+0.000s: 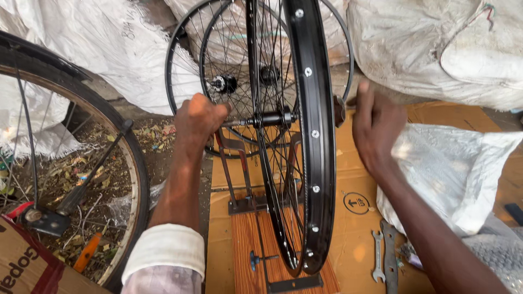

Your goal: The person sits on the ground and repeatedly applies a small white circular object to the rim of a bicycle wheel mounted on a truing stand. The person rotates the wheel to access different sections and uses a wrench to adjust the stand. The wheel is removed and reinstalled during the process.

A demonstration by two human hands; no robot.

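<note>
Two hands at work on one black bicycle rim point(321, 163), held upright and edge-on in a truing stand point(239, 169). Left hand point(197, 121) closed in a fist at the left end of the axle point(269, 118), fingers curled together around it, thumb side up; exactly what sits inside the fist cannot be told. Right hand point(375, 128) raised at the right side of the stand, thumb pointing up, fingers curled inward and blurred, pressed near a small fitting point(340, 110) at the stand's right arm; whether pinching it or only touching cannot be told. Hub point(272, 117) level between both hands, spokes fanning out to the rim.

Stand bolted to a wood-grain baseboard point(248, 239), which rests on flattened brown cardboard point(354, 179) near its left edge. Two flat spanners point(384, 256) lying side by side on the cardboard toward its near right corner, well apart from either hand. White plastic bag point(452, 169) lying on the cardboard's right edge, just beside the right forearm. More spoked wheels point(188, 71) leaning behind the stand against white sacks point(120, 49). Tyred bicycle wheel point(117, 158) standing at far left over littered ground, an orange-handled tool point(87, 251) below it.
</note>
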